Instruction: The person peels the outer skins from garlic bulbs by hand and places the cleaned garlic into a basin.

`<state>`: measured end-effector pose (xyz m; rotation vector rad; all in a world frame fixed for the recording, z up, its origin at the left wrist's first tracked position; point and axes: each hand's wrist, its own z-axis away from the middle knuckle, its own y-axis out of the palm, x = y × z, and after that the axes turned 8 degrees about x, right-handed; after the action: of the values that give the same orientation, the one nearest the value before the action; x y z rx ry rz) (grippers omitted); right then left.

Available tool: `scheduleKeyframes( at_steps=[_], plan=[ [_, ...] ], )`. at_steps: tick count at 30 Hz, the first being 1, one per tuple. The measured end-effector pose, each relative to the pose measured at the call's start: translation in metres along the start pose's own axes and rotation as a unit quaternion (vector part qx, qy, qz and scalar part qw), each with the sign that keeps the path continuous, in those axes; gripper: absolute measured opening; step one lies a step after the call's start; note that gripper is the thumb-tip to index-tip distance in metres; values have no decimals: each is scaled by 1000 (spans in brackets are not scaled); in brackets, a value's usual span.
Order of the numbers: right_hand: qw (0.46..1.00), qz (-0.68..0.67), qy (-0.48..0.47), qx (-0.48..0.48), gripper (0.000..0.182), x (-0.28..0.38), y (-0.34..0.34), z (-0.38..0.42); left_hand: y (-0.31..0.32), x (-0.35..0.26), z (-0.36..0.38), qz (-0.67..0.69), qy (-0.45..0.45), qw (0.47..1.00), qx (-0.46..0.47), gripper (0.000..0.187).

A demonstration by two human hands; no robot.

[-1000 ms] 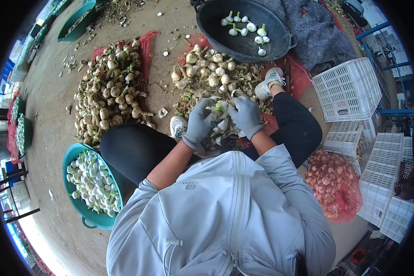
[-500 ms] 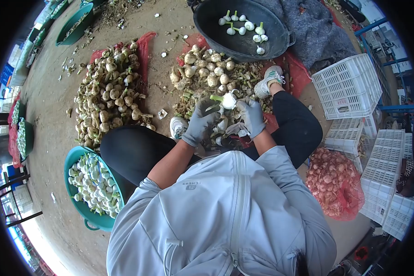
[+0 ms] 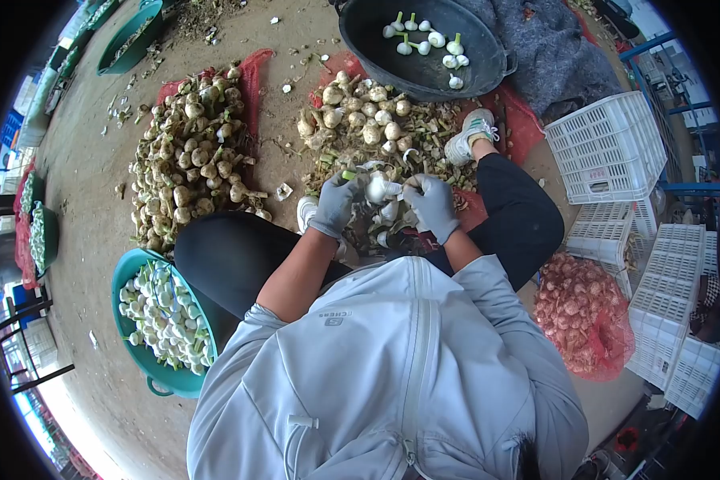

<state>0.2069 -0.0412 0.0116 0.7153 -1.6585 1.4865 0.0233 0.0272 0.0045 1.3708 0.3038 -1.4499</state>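
Observation:
My left hand, in a grey glove, is closed around the green stem of a white garlic bulb. The stem's cut end pokes out above the fist. Close on the other side of the bulb, my gloved right hand pinches a strip of pale garlic skin by its fingertips. Below both hands lie loose skins and peelings, partly hidden. Just beyond is a heap of unpeeled garlic bulbs among stem scraps.
A second garlic heap lies to the left on red netting. A teal tub holds cleaned garlic; a black tub ahead holds several white bulbs. On the right are white crates and a red net sack.
The garlic bulb has tipped and moved slightly left and down with my left hand. My right hand has shifted a little and now pinches skin at the bulb's right side.

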Motion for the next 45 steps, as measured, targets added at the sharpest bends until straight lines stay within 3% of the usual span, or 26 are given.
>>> scheduleKeyframes(
  at_steps=[1,3,4,5,6,7,8,9,12,13,14,19,22,23,25,29,31,34,37,38,43,45],
  plan=[
    [997,-24,68,1,12,-2,-11,-3,0,-4,1,0,1,1000,-1,17],
    [995,46,81,-48,17,-19,-26,-12,1,-14,6,77,-23,997,17,15],
    [986,136,93,-34,20,-26,-29,-15,-3,-9,4,13,32,997,69,15],
    [968,225,106,-21,24,-32,-31,-16,-5,-4,1,93,9,992,90,18],
    [942,298,147,39,25,-38,-32,-16,-6,2,0,172,-14,979,111,21],
    [930,299,185,102,25,-35,-33,-14,-5,1,3,118,38,981,150,22],
    [914,298,221,164,24,-31,-34,-12,-5,-1,3,181,38,971,150,22],
    [912,316,211,152,23,-48,-24,-9,-6,-3,2,244,39,958,148,22],
    [956,211,143,147,23,-38,-20,-8,3,-20,10,177,50,975,126,23],
    [983,178,31,36,20,-29,-15,-6,8,-26,13,153,36,982,102,21],
    [984,175,8,28,20,-10,-16,-4,4,-20,9,20,79,992,98,20],
    [975,212,-66,18,17,34,-4,6,19,-12,3,-116,50,992,20,18],
    [956,283,-52,47,12,27,4,7,23,-8,6,-397,133,908,-30,17],
    [957,281,-49,48,12,24,7,8,25,-11,7,-398,129,908,-30,17],
    [957,275,-84,43,11,18,10,8,28,-12,8,-477,189,858,-4,18],
    [972,233,-41,-1,13,14,11,4,20,0,3,-450,157,879,2,17],
    [979,203,-9,-13,15,1,8,0,14,4,1,-302,93,949,-2,16],
    [983,174,46,-41,14,-18,1,-4,15,-3,5,-191,58,980,-7,16],
    [988,143,-7,-63,16,-18,2,-3,10,4,2,-206,76,975,-43,17],
    [991,127,-9,-29,18,-6,2,0,14,0,4,-206,75,975,-43,17],
    [976,212,-31,33,17,17,15,11,32,-18,13,-461,111,879,-45,18],
    [968,246,-32,45,17,13,15,8,31,-13,11,-403,78,911,-44,18]
  ],
)
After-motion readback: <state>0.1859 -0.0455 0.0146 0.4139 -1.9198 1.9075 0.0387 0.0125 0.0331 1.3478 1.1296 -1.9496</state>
